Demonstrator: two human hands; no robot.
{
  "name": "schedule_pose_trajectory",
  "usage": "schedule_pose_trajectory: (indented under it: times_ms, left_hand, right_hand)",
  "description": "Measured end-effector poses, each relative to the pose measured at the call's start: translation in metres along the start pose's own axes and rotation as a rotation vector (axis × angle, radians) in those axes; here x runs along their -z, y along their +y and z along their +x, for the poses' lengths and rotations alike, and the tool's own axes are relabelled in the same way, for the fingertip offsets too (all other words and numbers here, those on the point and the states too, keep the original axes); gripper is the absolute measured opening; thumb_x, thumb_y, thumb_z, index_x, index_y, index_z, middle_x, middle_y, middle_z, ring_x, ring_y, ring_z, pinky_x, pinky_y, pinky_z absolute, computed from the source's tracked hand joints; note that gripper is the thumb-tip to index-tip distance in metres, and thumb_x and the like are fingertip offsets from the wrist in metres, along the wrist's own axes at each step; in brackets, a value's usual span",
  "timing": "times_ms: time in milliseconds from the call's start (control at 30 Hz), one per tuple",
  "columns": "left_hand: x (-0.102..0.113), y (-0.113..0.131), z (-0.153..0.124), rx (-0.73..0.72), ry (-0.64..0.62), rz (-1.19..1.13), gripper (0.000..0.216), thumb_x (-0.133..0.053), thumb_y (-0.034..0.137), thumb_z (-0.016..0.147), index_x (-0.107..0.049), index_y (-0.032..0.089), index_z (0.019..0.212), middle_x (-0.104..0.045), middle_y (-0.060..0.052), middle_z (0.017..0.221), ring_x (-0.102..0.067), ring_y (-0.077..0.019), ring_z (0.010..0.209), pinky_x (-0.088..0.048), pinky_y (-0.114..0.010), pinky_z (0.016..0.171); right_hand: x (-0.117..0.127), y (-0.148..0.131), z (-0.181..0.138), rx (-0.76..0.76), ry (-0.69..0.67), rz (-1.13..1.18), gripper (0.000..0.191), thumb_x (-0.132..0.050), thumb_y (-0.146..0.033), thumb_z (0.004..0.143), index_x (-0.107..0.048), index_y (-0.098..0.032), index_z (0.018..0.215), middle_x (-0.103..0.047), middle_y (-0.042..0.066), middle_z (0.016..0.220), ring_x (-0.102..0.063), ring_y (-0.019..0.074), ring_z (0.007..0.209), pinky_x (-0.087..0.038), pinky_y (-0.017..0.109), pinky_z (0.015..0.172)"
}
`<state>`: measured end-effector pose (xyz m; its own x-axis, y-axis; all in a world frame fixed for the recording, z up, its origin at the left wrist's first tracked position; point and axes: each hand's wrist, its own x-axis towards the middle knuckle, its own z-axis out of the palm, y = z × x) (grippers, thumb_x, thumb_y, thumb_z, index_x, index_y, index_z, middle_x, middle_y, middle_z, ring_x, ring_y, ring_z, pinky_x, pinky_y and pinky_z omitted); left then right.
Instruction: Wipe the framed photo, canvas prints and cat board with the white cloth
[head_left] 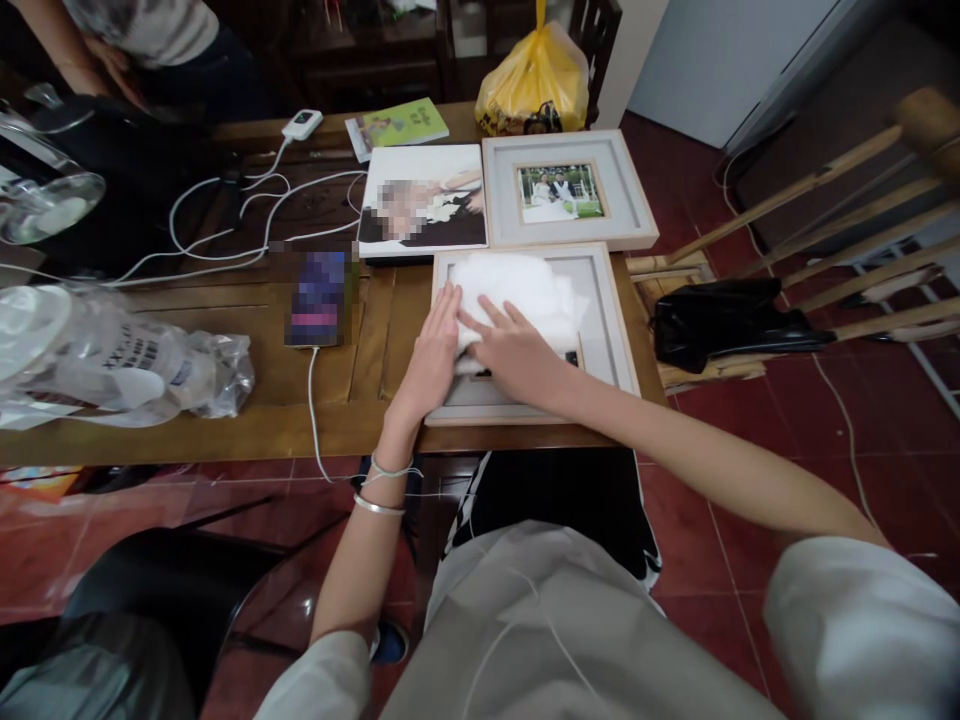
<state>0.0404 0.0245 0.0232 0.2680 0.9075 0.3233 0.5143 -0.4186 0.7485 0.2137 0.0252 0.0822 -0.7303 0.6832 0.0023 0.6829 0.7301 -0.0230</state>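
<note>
A pale picture frame (616, 340) lies flat at the table's front edge, directly before me. A folded white cloth or tissue (517, 285) covers much of its middle; only a dark bit of the photo shows underneath. My left hand (435, 355) rests along the cloth's left side, fingers stretched out and pointing away from me. From the right, my right hand (521, 355) reaches over the frame, its fingers spread on top of the cloth. The thumb area is partly hidden, between the two hands.
Behind lie a second framed photo (499, 230) and a picture panel (450, 165). A yellow bag (534, 85), green booklet (405, 125), phone (319, 295) with white cables and a plastic-wrapped bottle (127, 350) are also on the table. Another person (165, 35) stands at the far left.
</note>
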Motion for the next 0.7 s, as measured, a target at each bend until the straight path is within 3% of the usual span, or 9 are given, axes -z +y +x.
schedule_pose_trajectory:
  times_ms: [167, 367, 533, 700]
  left_hand:
    - [0.000, 0.003, -0.005, -0.041, 0.056, -0.072, 0.069, -0.013, 0.066, 0.104, -0.024, 0.034, 0.164, -0.022, -0.002, 0.173, -0.019, -0.0245, 0.161, -0.017, -0.044, 0.133]
    - [0.011, -0.002, -0.006, 0.087, -0.037, -0.394, 0.089, 0.020, 0.064, 0.095, -0.031, 0.035, 0.161, -0.029, 0.002, 0.171, -0.022, -0.0207, 0.160, -0.022, -0.044, 0.132]
    - [0.009, -0.005, -0.001, 0.046, -0.042, -0.111, 0.075, -0.006, 0.065, 0.105, -0.044, 0.026, 0.156, -0.038, -0.007, 0.167, -0.018, -0.0253, 0.161, -0.014, -0.050, 0.133]
    - [0.001, -0.009, 0.002, -0.033, -0.030, 0.158, 0.067, -0.023, 0.061, 0.107, -0.049, 0.018, 0.151, -0.049, -0.015, 0.159, -0.029, -0.0281, 0.158, -0.021, -0.052, 0.131]
  right_hand:
    - [0.005, 0.006, 0.018, -0.108, 0.037, 0.047, 0.047, -0.045, 0.003, 0.088, -0.070, -0.008, 0.126, -0.048, 0.020, 0.157, -0.033, 0.0466, 0.150, -0.033, 0.063, 0.116]
    - [0.021, -0.046, -0.027, 0.053, -0.052, 0.052, 0.037, -0.050, -0.010, 0.097, -0.074, -0.016, 0.125, -0.058, 0.020, 0.147, -0.045, 0.0429, 0.144, -0.040, 0.058, 0.115]
    - [0.012, -0.068, -0.048, 0.061, 0.016, -0.012, 0.032, -0.049, -0.019, 0.102, -0.080, -0.017, 0.110, -0.059, 0.020, 0.148, -0.051, 0.0402, 0.140, -0.039, 0.061, 0.117]
    - [0.014, -0.053, -0.069, 0.038, -0.026, -0.057, 0.028, -0.055, -0.016, 0.099, -0.081, -0.017, 0.109, -0.060, 0.018, 0.147, -0.051, 0.0419, 0.140, -0.044, 0.062, 0.114]
